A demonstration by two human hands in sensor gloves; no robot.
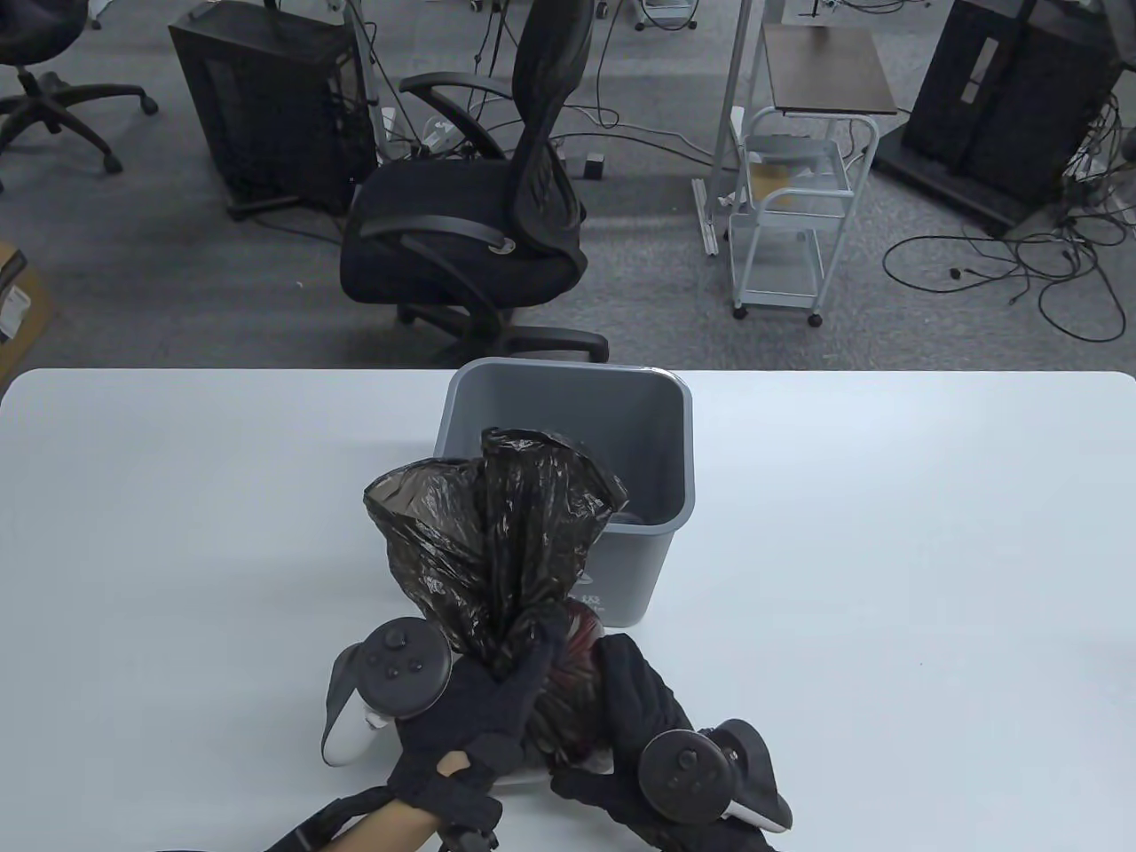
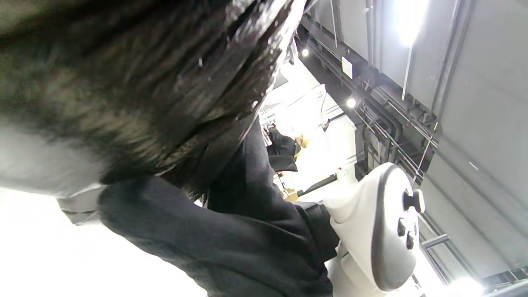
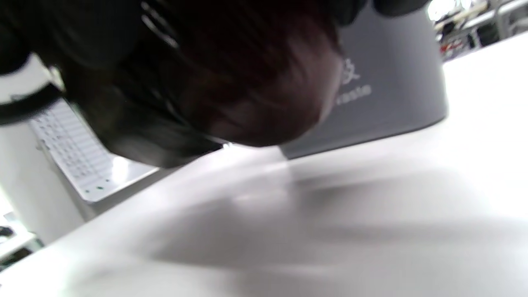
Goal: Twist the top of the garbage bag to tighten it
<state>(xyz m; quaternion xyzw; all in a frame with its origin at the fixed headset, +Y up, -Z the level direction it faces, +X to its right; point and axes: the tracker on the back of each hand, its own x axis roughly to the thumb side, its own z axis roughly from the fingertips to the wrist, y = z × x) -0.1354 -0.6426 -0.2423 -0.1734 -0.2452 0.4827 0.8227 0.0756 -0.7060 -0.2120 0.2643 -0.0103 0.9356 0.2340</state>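
Note:
A black garbage bag point(image 1: 497, 541) stands on the white table point(image 1: 887, 577) in front of a grey bin point(image 1: 612, 444). Its loose top flares open above a gathered neck. My left hand point(image 1: 484, 701) grips the bag's neck, fingers wrapped round it. My right hand point(image 1: 635, 710) rests against the bag's filled lower part point(image 1: 568, 701), holding its right side. In the left wrist view the bag point(image 2: 136, 78) fills the upper left, above my gloved hand point(image 2: 231, 243). In the right wrist view the bag's dark reddish bottom point(image 3: 231, 90) hangs just above the table, blurred.
The grey bin also shows in the right wrist view point(image 3: 392, 86), close behind the bag. A black office chair point(image 1: 479, 204) and a white cart point(image 1: 790, 222) stand on the floor beyond the table's far edge.

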